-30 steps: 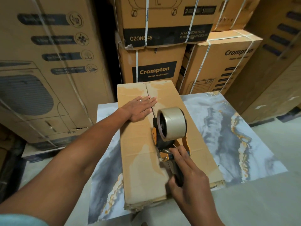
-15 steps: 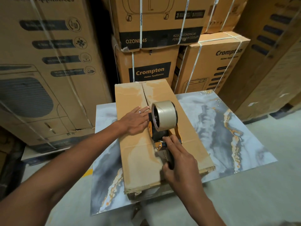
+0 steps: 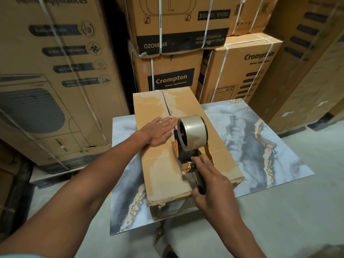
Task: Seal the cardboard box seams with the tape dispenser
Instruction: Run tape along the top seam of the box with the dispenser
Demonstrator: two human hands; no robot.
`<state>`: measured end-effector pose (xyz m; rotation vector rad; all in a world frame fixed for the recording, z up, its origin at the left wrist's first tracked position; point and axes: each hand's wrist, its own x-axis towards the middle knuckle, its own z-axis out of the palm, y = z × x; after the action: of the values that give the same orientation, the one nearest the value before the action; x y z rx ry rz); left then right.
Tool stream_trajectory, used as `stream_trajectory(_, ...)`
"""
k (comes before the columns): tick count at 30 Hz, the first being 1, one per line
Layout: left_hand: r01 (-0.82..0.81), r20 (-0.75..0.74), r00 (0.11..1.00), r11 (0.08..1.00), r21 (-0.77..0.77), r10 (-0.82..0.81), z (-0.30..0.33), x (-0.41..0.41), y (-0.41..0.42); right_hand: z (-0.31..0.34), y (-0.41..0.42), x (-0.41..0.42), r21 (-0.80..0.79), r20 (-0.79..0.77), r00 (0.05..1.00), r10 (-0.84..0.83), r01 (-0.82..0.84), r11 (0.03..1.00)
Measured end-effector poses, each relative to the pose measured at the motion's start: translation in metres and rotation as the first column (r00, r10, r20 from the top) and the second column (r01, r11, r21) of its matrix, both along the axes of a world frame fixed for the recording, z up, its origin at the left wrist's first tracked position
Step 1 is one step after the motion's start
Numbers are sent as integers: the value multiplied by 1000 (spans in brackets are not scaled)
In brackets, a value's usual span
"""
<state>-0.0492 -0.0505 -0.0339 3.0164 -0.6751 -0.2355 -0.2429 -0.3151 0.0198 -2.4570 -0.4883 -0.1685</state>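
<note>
Strapped Crompton cartons [image 3: 172, 75] crowd beyond the flat left hand [image 3: 160, 131] pressing the cardboard box [image 3: 162, 161]; right hand [image 3: 210, 185] grips the tape dispenser [image 3: 191, 138], apparently hiding the seam beneath.

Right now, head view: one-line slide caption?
Left hand pressed flat on the cardboard box while the right hand grips the tape dispenser over the centre seam.

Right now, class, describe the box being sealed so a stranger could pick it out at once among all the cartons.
Find the marbled grey slab on the floor before the stacked cartons. On it lies a long, low cardboard box. Unlike the strapped, printed cartons, it is plain and scuffed, with the left hand flat on it and the tape dispenser along its seam.
</note>
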Motion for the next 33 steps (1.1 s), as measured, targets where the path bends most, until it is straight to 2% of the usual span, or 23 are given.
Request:
stream_trajectory(7,5,2,1000,1000,-7,-5,1,-2,0,5,-23,-28,46,22,999,48,-49,998)
stream_trajectory(12,-19,4,1000,1000,-12,19,1,-11,-7,7,-22,-33,42,21,1000,20,-21,999)
stream_trajectory(17,109,19,994,993,-47,-109,-5,-59,-32,6,-21,-35,33,30,1000,-1,0,999)
stream_trajectory(20,110,3,994,992,-62,-110,1,-75,-39,7,-18,-37,26,52,999,-5,4,1000)
stream_trajectory(28,82,21,997,996,-48,-81,18,-83,-46,16,-17,-39,-25,-95,995,23,-26,999)
stream_trajectory(33,64,18,998,996,-67,-63,20,-85,-48,19,-21,-42,-44,-107,993,53,-58,997)
